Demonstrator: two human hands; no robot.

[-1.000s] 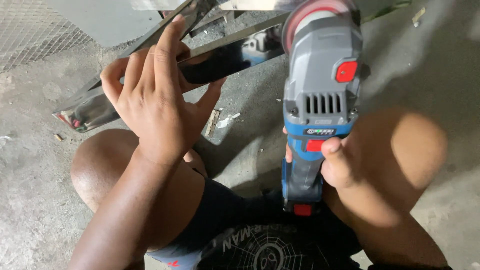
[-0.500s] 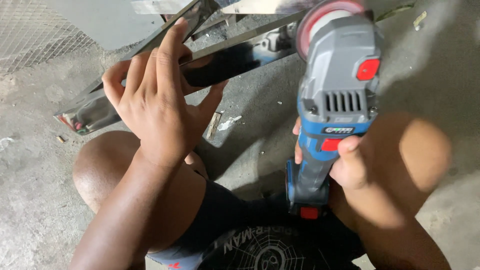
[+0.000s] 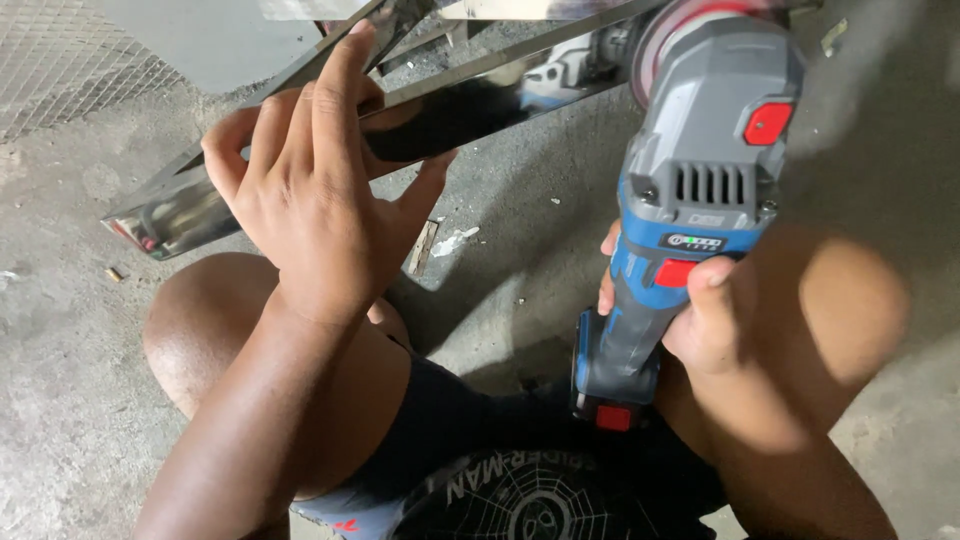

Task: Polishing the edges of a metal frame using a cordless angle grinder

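A person squats on a concrete floor. The left hand wraps its fingers over a shiny metal bar slanting across the top — pressing it steady. The right hand closes tightly around a blue-grey cordless grinder, its disc at the bar's upper end.

There is only one view. The camera sits on the person's head and looks steeply down, very near, over both knees to the concrete floor in front.
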